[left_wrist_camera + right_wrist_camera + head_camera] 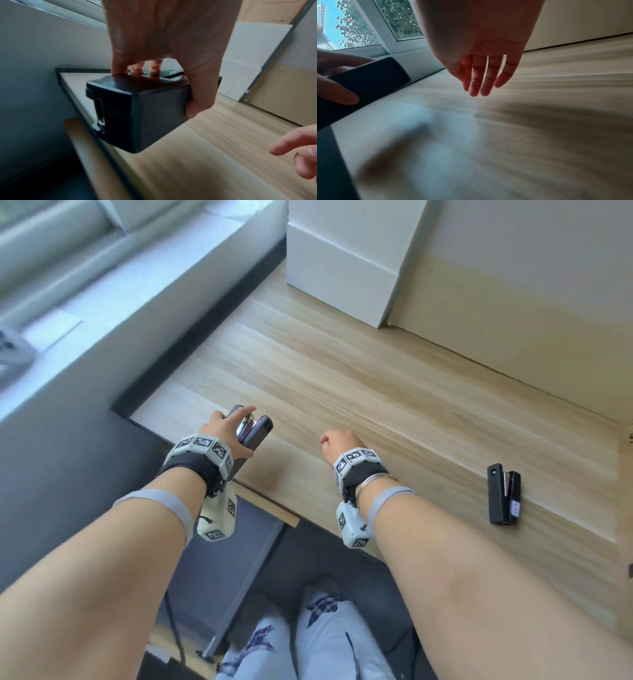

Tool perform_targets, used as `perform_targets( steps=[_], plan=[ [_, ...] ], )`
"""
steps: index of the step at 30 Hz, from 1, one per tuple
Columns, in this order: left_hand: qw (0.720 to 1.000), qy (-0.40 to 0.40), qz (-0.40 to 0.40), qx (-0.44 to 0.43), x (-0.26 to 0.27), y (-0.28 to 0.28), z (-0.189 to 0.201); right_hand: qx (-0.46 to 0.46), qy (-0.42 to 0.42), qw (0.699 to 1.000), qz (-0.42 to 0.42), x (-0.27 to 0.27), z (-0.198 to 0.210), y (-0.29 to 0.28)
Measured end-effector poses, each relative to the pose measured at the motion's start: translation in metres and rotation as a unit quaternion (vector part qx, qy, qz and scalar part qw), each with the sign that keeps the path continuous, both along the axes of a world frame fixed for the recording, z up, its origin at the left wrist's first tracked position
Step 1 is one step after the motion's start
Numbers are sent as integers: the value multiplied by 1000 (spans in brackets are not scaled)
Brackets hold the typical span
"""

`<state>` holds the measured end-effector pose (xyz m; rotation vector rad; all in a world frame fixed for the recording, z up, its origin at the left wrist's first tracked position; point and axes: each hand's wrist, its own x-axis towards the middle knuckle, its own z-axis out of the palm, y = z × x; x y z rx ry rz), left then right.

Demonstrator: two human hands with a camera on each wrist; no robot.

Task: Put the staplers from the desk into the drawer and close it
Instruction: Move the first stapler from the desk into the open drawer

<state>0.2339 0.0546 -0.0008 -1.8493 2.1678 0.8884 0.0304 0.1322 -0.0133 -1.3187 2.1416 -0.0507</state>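
My left hand (pixel 244 430) grips a black stapler (pixel 262 428) from above, just over the wooden desk (pixel 359 378) near its front left corner. In the left wrist view the thumb and fingers clasp the stapler (pixel 145 108) by its sides. My right hand (pixel 337 441) hovers over the desk's middle front; its fingers (pixel 481 81) hang relaxed and hold nothing. A second black stapler (pixel 505 494) lies flat on the desk at the right. Under the desk's front edge a light wooden strip (pixel 270 510) sticks out; whether it is the drawer's front I cannot tell.
A white box (pixel 342 268) and a cardboard panel (pixel 513 302) stand at the back of the desk. A white window sill (pixel 102 313) runs along the left. Below the desk are a grey panel (pixel 236 559) and my knees (pixel 301 645).
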Motion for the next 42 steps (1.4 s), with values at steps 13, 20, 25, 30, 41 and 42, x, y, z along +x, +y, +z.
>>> perform_targets(
  steps=[13,20,25,30,41,42],
  plan=[
    [996,-8,74,41,150,44,-51,-52,48,996,46,106,-30,-19],
    [991,-48,89,90,172,62,-118,-122,83,989,10,121,-55,-33],
    [988,-58,98,106,171,65,-165,-149,77,985,-30,124,-67,-37],
    [984,-70,100,131,173,58,-207,-168,81,981,-52,125,-74,-41],
    [979,-92,99,151,173,42,-272,-185,88,975,-83,128,-84,-42],
    [979,-93,98,151,172,40,-276,-182,88,976,-85,128,-84,-43]
  ],
)
